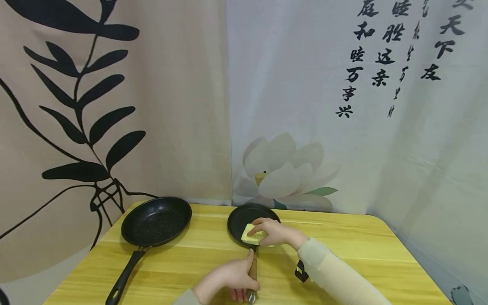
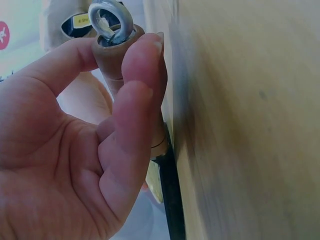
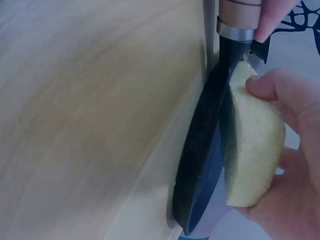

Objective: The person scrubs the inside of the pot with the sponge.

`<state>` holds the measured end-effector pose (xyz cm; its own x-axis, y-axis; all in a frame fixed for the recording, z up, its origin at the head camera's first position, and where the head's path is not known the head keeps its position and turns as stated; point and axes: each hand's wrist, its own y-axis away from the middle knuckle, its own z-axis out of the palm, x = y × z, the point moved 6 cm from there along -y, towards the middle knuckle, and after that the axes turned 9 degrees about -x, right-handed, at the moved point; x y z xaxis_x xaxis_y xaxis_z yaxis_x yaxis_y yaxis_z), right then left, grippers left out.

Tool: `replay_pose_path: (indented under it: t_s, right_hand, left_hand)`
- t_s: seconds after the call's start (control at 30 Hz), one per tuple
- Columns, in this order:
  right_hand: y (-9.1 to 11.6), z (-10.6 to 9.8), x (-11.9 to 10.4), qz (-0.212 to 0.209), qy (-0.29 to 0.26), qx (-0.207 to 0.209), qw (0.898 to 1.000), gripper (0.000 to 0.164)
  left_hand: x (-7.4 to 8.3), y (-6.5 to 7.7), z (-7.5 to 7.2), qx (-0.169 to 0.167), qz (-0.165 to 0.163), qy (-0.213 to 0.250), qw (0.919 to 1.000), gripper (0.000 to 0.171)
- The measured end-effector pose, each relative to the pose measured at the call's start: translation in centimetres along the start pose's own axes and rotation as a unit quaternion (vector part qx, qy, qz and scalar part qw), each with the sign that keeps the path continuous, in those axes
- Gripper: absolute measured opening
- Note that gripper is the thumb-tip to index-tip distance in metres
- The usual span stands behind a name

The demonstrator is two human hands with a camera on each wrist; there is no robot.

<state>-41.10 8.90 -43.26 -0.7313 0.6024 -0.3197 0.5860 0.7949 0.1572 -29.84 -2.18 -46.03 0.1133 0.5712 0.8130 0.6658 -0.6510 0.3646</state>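
Observation:
A small black frying pan (image 1: 236,218) with a wooden handle (image 1: 253,269) lies open side up at the table's back middle. My left hand (image 1: 232,275) holds that handle near its end, thumb along it; the left wrist view shows fingers round the wood and a metal hanging ring (image 2: 120,11) at the tip. A pale yellow sponge (image 1: 248,235) is in my right hand (image 1: 277,233), over the near part of the pan. From the right wrist view, thumb and fingers grip the sponge (image 3: 255,145), its darker side facing the pan (image 3: 192,165).
A larger black frying pan (image 1: 156,222) stands on the left of the wooden table (image 1: 343,250), its black handle (image 1: 123,277) toward the front edge. A small black device (image 1: 301,271) sits at the right sleeve. Printed curtains (image 1: 183,106) hang right behind the table.

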Motion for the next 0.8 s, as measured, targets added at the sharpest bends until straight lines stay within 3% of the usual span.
replay_pose_path:
  t_s: [0.3, 0.53, 0.8]
  right_hand:
    - [-0.5, 0.4, -0.1, 0.004, -0.009, 0.015, 1.0, 0.039]
    - [-1.1, 0.5, -0.5, 0.011, 0.005, 0.017, 1.0, 0.037]
    - [-1.6, 0.8, -0.5, 0.021, 0.019, 0.022, 0.999, 0.038]
  left_hand:
    - [-0.1, -0.2, -0.1, 0.008, -0.003, 0.001, 1.0, 0.097]
    - [-2.7, -2.4, -0.2, -0.007, -0.008, -0.051, 0.9986, 0.106]
    - [-0.3, -0.5, -0.1, 0.005, -0.004, -0.004, 1.0, 0.096]
